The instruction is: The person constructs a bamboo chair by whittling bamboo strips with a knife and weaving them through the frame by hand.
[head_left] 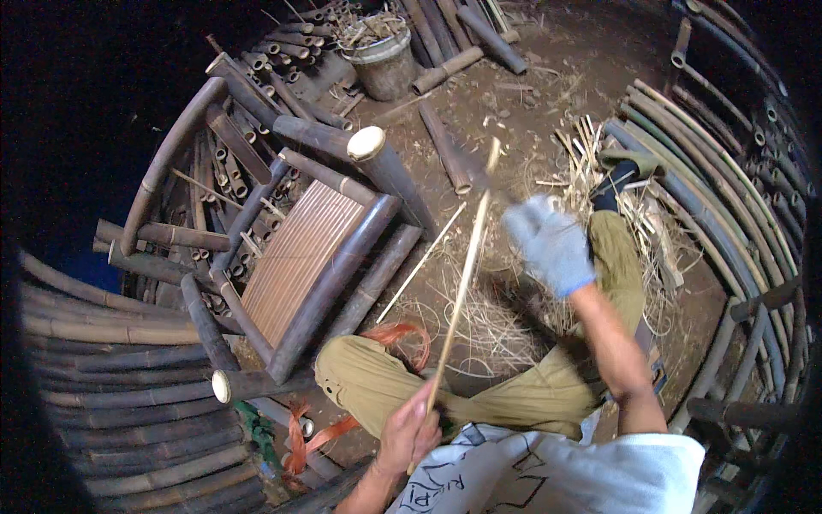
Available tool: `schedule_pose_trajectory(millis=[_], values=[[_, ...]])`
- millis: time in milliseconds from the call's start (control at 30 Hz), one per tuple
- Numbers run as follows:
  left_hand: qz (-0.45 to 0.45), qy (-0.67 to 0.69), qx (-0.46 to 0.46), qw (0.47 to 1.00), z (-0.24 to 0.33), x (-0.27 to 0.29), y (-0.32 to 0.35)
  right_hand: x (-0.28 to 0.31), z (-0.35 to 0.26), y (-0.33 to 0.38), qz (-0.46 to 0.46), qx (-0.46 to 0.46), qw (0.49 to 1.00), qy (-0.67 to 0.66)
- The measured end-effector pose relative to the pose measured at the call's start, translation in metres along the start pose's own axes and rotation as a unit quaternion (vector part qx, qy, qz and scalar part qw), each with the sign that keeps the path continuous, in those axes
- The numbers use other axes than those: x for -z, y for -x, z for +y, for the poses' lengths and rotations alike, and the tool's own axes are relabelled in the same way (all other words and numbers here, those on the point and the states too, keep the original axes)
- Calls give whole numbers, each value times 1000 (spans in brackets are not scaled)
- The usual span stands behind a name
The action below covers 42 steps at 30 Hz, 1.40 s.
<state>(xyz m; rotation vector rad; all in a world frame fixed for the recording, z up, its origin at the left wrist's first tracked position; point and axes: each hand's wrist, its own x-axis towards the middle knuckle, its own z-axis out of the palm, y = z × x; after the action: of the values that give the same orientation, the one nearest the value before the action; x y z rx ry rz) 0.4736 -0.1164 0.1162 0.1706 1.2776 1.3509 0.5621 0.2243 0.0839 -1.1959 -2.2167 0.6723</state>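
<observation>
Near the bottom centre, my left hand (408, 433) is closed round the lower end of a long, pale bamboo strip (463, 295). The strip slants up and away in front of me, its far end near the middle of the view. To its right, my right hand (552, 244) wears a grey-blue work glove and is blurred by motion. Its fingers look curled in. A dark, smeared, blade-like shape (470, 164) extends from the glove toward the strip's far end; its kind is too blurred to tell.
A bamboo chair (312, 244) with a slatted panel lies at left. Thin shavings (488, 330) cover the ground by my legs. A bucket of scraps (385, 64) stands at the back. Bamboo poles (702, 184) are stacked at right, and a bamboo bench (128, 368) stands at lower left.
</observation>
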Motion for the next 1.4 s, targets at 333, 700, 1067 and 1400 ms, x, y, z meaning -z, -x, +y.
schedule_pose_trajectory(millis=[333, 700, 1067, 1400], values=[[64, -130, -144, 979, 24, 1, -42, 6, -32, 31, -19, 124, 991, -49], [84, -187, -133, 970, 34, -49, -66, -13, -30, 40, -24, 122, 991, -53], [21, -330, -139, 933, -31, 21, 27, 21, 118, -92, 65, 84, 968, 226], [181, -193, -459, 848, 57, 14, -141, -37, -46, 67, -332, -172, 790, -486]])
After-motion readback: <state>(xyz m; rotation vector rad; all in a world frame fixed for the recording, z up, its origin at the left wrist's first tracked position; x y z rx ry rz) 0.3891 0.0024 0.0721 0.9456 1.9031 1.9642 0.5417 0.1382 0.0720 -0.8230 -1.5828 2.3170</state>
